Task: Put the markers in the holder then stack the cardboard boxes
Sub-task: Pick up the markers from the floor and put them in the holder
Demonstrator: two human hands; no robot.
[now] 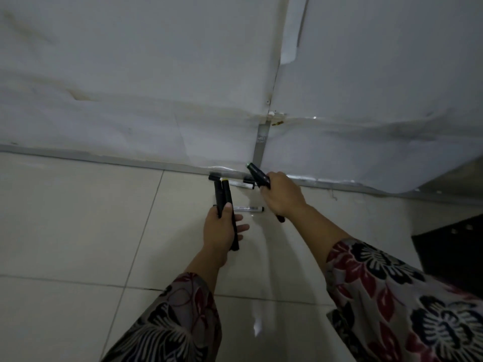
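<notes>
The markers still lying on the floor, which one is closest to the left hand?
The white-barrelled marker lying just beyond the left hand, its cap pointing right. The other loose white marker lies farther off, by the wall's base.

Black markers [226,202], beige floor tiles [78,218], red-and-black floral sleeves [407,296].

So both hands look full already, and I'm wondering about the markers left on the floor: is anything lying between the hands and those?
Nothing visible blocks them. One marker lies on bare tile between the left hand and right hand; another sits by the wall. Both hands already grip markers.
</notes>
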